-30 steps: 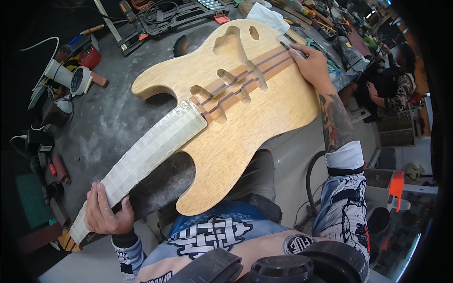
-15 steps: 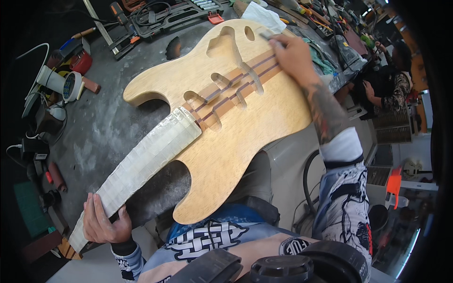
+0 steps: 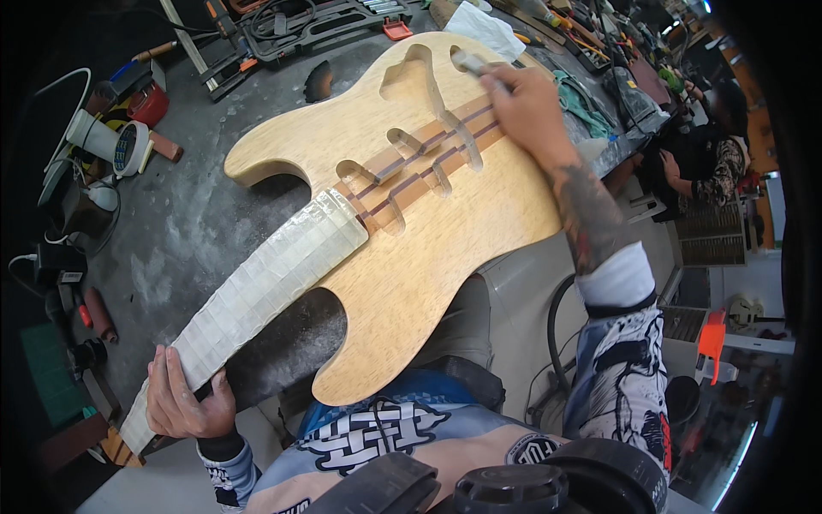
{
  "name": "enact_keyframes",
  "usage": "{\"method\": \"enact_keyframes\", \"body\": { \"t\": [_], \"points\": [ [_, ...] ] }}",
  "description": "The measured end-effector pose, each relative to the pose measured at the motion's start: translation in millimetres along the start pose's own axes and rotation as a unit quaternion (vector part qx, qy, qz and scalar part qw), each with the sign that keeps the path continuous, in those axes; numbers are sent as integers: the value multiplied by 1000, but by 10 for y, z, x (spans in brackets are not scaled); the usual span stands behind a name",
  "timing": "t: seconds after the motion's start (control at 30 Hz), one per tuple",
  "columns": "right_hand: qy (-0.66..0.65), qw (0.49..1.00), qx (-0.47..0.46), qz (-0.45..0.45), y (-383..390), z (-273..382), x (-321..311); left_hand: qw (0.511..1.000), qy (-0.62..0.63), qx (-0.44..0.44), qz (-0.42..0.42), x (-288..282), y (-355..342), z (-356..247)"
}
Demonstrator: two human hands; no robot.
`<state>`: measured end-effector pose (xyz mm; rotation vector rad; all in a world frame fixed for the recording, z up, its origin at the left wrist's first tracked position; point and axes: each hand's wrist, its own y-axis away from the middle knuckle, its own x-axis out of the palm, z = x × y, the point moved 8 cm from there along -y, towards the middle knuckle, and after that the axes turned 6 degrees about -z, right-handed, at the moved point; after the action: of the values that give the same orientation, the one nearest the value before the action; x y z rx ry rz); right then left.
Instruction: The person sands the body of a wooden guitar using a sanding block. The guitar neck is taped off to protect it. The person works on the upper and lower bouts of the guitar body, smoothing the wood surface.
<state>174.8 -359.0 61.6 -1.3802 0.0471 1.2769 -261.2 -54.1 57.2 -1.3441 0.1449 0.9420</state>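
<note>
Guitar [image 3: 428,265] at centre. Upper right, my right hand [image 3: 529,98], pinching a grey block [image 3: 469,61], has moved from the guitar's end toward the oval hole [image 3: 455,56], shifting the work there. Lower left, my left hand [image 3: 190,404] grips the taped neck [image 3: 265,274].

Blue patterned sleeves [image 3: 612,364], white cuff [image 3: 616,278], tattooed right forearm [image 3: 591,210]

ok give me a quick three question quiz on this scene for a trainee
1. Which hand is on the taped neck?
2. True or false: the right hand is empty.
3. The guitar body is: A) pale wood B) painted black C) wrapped in blue cloth

Key:
1. The left hand.
2. False: it holds a small greyish piece.
3. A
</note>
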Motion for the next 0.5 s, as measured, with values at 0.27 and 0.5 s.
{"method": "enact_keyframes", "body": {
  "t": [0.27, 0.5],
  "points": [
    [-8, 993, 77, 87, -18, -154, 93, 1000, 10, -3, 0, 9, 18, -5],
    [-3, 993, 74, 93, -105, -220, 221, 1000, 8, 1, -2, 8, 2, 0]
  ]
}}
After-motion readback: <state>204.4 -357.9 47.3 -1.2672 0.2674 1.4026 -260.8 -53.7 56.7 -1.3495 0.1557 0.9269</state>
